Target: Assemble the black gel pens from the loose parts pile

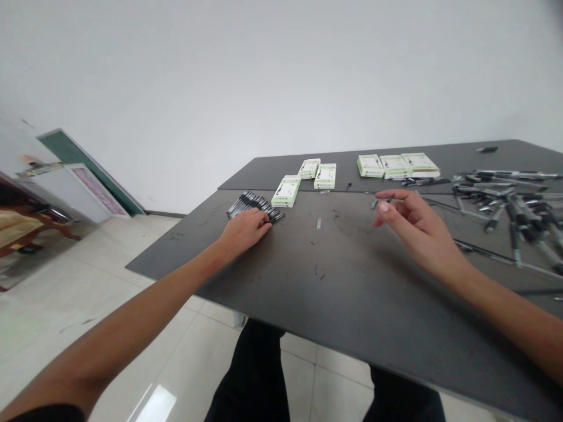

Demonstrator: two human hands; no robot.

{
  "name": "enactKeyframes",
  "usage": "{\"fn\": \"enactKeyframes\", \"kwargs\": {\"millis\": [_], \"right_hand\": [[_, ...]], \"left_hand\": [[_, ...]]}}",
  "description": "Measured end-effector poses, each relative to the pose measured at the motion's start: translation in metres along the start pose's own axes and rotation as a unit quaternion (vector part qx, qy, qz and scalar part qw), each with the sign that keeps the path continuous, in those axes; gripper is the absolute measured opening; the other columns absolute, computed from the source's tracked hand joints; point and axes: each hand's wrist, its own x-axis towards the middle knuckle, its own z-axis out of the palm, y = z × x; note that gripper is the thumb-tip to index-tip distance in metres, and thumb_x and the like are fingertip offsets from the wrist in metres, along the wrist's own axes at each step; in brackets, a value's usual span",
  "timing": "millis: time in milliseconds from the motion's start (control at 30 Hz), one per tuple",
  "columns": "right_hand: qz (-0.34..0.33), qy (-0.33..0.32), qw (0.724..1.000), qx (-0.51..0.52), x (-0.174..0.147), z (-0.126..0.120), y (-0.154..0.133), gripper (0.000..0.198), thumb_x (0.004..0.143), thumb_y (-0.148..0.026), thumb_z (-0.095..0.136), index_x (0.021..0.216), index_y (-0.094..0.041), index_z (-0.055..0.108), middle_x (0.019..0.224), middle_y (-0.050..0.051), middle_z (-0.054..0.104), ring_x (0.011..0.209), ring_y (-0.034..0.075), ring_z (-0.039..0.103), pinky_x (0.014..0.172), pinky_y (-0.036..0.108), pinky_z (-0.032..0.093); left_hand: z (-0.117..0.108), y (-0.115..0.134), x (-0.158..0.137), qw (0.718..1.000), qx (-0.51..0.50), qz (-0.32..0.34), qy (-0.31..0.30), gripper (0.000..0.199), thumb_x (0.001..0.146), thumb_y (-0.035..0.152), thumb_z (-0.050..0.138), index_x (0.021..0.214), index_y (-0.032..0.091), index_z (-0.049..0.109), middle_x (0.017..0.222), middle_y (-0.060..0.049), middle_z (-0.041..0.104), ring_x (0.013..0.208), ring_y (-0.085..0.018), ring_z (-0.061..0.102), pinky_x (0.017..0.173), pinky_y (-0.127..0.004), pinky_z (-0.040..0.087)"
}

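Observation:
Several black-and-clear pens (248,201) lie side by side in a slanted row on the left of the dark table. My left hand (244,230) rests at the near end of this row, its fingers and thumb closed about the pen ends; the fingertips are partly hidden. Over the table's right half, my right hand (416,228) is raised with thumb and index finger apart and the other fingers loosely curled. No pen shows in it. Just beyond its fingertips is a small clear piece (374,204). To its right spreads a loose heap of pens (521,205).
Light green-and-white boxes (285,191) stand beyond the pen row, with more boxes (382,166) farther right. A small clear strip (319,224) and dark scraps lie mid-table. One pen (487,150) lies at the far right. The wall is behind the table (281,281); boards (90,170) lean at left.

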Motion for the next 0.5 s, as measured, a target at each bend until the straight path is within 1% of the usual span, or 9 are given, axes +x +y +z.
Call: {"fn": "enactKeyframes", "kwargs": {"millis": [133, 267, 400, 500], "right_hand": [[-0.01, -0.01, 1.0, 0.001, 0.001, -0.001, 0.005, 0.05, 0.097, -0.069, 0.063, 0.128, -0.029, 0.065, 0.088, 0.002, 0.074, 0.088, 0.024, 0.069, 0.088, 0.041, 0.051], [-0.026, -0.012, 0.999, -0.018, 0.003, -0.002, 0.007, 0.051, 0.098, -0.068, 0.063, 0.128, -0.027, 0.066, 0.085, 0.002, 0.073, 0.087, 0.024, 0.069, 0.086, 0.04, 0.051], [-0.04, 0.001, 0.999, -0.033, 0.007, -0.007, 0.008, 0.051, 0.098, -0.069, 0.062, 0.126, -0.026, 0.066, 0.086, 0.003, 0.073, 0.088, 0.025, 0.071, 0.086, 0.041, 0.053], [-0.041, 0.019, 0.997, -0.055, 0.01, -0.011, 0.008, 0.05, 0.098, -0.069, 0.061, 0.124, -0.026, 0.067, 0.087, 0.004, 0.074, 0.086, 0.024, 0.07, 0.085, 0.041, 0.054]], "left_hand": [[0.002, 0.001, -0.004, 1.0, 0.006, -0.008, 0.018, 0.023, 0.104, 0.036, 0.056, 0.114, 0.018, 0.068, 0.112, -0.01, 0.069, 0.103, -0.028, 0.066, 0.086, -0.035, 0.049], [0.005, 0.005, -0.008, 1.0, 0.013, -0.009, 0.026, 0.019, 0.105, 0.033, 0.054, 0.112, 0.018, 0.064, 0.111, -0.01, 0.069, 0.101, -0.027, 0.065, 0.083, -0.034, 0.049], [0.006, 0.008, -0.009, 0.999, 0.023, 0.011, 0.032, 0.016, 0.106, 0.026, 0.05, 0.11, 0.018, 0.064, 0.107, -0.011, 0.068, 0.095, -0.026, 0.064, 0.078, -0.034, 0.048], [0.005, 0.013, -0.01, 0.998, 0.033, 0.037, 0.041, 0.017, 0.106, 0.022, 0.048, 0.107, 0.018, 0.065, 0.105, -0.011, 0.068, 0.093, -0.026, 0.064, 0.078, -0.034, 0.048]]}}
